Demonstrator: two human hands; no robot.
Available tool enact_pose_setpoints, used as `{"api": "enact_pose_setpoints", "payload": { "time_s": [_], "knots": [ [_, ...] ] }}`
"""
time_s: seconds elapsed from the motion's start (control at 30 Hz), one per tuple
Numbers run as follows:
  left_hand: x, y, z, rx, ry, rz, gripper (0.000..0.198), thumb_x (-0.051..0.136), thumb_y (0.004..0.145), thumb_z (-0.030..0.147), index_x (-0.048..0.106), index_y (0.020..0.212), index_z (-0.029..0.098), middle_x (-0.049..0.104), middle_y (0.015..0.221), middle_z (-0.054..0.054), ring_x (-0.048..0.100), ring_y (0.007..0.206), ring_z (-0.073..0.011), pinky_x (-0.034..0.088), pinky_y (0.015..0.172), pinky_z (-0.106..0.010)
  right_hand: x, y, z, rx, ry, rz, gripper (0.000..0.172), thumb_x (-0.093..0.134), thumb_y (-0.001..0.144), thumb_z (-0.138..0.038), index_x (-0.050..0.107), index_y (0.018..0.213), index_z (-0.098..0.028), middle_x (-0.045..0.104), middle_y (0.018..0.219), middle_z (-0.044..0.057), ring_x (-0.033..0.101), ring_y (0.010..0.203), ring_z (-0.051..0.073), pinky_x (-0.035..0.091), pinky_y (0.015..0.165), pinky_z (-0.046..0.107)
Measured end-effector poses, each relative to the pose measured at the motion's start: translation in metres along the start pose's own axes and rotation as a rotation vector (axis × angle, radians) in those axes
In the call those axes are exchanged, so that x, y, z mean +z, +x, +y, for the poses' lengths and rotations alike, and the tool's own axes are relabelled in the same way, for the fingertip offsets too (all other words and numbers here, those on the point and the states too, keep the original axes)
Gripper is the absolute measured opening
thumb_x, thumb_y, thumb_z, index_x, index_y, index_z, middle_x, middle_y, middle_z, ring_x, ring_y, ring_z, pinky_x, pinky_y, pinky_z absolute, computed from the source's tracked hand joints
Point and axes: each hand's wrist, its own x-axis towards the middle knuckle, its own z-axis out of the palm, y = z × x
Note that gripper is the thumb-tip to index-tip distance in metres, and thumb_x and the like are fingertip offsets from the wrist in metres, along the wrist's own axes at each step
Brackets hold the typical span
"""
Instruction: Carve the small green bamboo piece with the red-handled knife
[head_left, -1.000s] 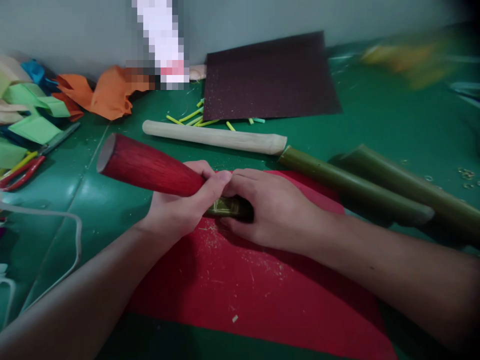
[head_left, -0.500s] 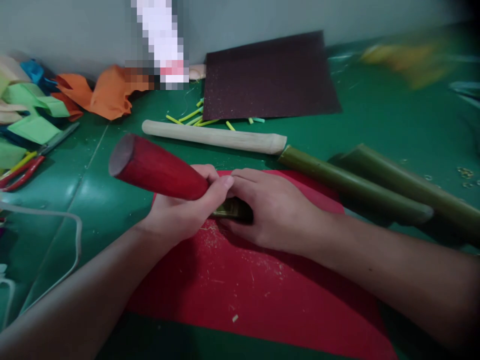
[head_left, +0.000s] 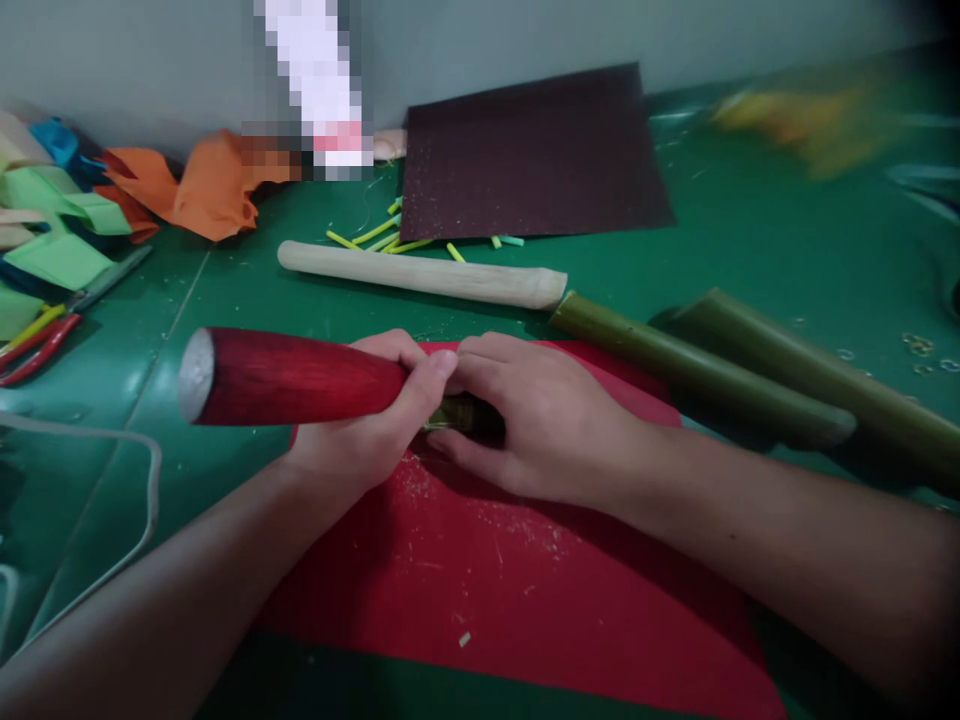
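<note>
My left hand is wrapped round a red-wrapped tube that lies nearly level and points left, its pale end at the far left. My right hand is closed over the tube's other end, where a bit of dark green stem shows between the two hands. Both hands rest over a red paper sheet sprinkled with pale shavings.
A pale peeled stick and two green bamboo pieces lie behind the hands. A dark sheet lies at the back. Coloured paper scraps, red-handled pliers and a white cord are at the left on the green table.
The free left end of the red tube has swung down and leftward, from tilted up to nearly level. Both hands kept their grip in place.
</note>
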Motion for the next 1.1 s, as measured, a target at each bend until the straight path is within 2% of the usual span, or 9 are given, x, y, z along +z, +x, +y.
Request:
{"api": "enact_pose_setpoints", "payload": {
  "time_s": [0.27, 0.5, 0.63, 0.83, 0.93, 1.03, 1.1],
  "knots": [
    [0.0001, 0.0, 0.0036, -0.054, -0.031, 0.003, 0.031, 0.057, 0.08, 0.021, 0.047, 0.051, 0.021, 0.044, 0.046, 0.005, 0.039, 0.044, -0.0083, 0.043, 0.049, -0.022, 0.0019, -0.0001, 0.0036, -0.042, -0.001, 0.022, 0.028, 0.061, 0.085, -0.035, 0.067, 0.099, -0.012, 0.067, 0.094, 0.01, 0.057, 0.089, 0.022, 0.043, 0.077, 0.033],
    [0.0008, -0.0006, 0.0019, -0.059, -0.036, 0.043, 0.026, 0.06, 0.079, 0.02, 0.051, 0.055, 0.02, 0.05, 0.052, 0.005, 0.045, 0.048, -0.0084, 0.044, 0.052, -0.021, 0.0021, 0.0002, 0.0029, -0.084, -0.044, 0.061, 0.026, 0.062, 0.085, -0.034, 0.067, 0.095, -0.01, 0.064, 0.086, 0.008, 0.052, 0.08, 0.019, 0.039, 0.068, 0.03],
    [-0.0001, 0.0004, 0.0002, -0.035, -0.03, 0.006, 0.027, 0.059, 0.08, 0.02, 0.051, 0.054, 0.02, 0.048, 0.049, 0.006, 0.044, 0.046, -0.008, 0.046, 0.053, -0.021, 0.0023, 0.0002, 0.0036, -0.078, -0.047, 0.06, 0.026, 0.062, 0.084, -0.035, 0.066, 0.096, -0.012, 0.064, 0.087, 0.008, 0.052, 0.082, 0.019, 0.039, 0.07, 0.03],
    [-0.0014, -0.0003, -0.0022, 0.013, 0.025, -0.007, 0.027, 0.059, 0.081, 0.021, 0.051, 0.055, 0.02, 0.053, 0.053, 0.005, 0.05, 0.052, -0.0088, 0.048, 0.056, -0.019, 0.0017, -0.0001, 0.0031, -0.087, -0.051, 0.068, 0.023, 0.063, 0.084, -0.034, 0.065, 0.092, -0.013, 0.063, 0.084, 0.007, 0.05, 0.078, 0.018, 0.037, 0.067, 0.029],
    [-0.0029, -0.0005, -0.0039, 0.04, 0.05, -0.03, 0.028, 0.061, 0.081, 0.024, 0.053, 0.055, 0.02, 0.055, 0.054, 0.004, 0.051, 0.052, -0.0092, 0.046, 0.052, -0.02, 0.002, -0.0004, 0.0021, -0.083, -0.044, 0.068, 0.021, 0.063, 0.084, -0.034, 0.063, 0.091, -0.014, 0.062, 0.082, 0.006, 0.049, 0.076, 0.017, 0.035, 0.064, 0.029],
    [-0.0058, -0.001, -0.0027, 0.008, 0.044, -0.065, 0.03, 0.061, 0.08, 0.024, 0.05, 0.052, 0.02, 0.052, 0.051, 0.004, 0.048, 0.05, -0.0091, 0.043, 0.048, -0.02, 0.0025, -0.0011, 0.0019, -0.068, -0.019, 0.069, 0.018, 0.061, 0.085, -0.033, 0.062, 0.091, -0.016, 0.062, 0.082, 0.005, 0.05, 0.078, 0.018, 0.035, 0.066, 0.029],
    [-0.0073, -0.0021, -0.0006, -0.029, -0.01, -0.133, 0.033, 0.059, 0.08, 0.023, 0.047, 0.05, 0.019, 0.048, 0.049, 0.004, 0.046, 0.048, -0.0085, 0.042, 0.046, -0.02, 0.0024, -0.0012, 0.0026, -0.05, -0.007, 0.066, 0.017, 0.061, 0.085, -0.034, 0.061, 0.088, -0.017, 0.062, 0.082, 0.005, 0.051, 0.079, 0.018, 0.036, 0.067, 0.029]
  ]
}}
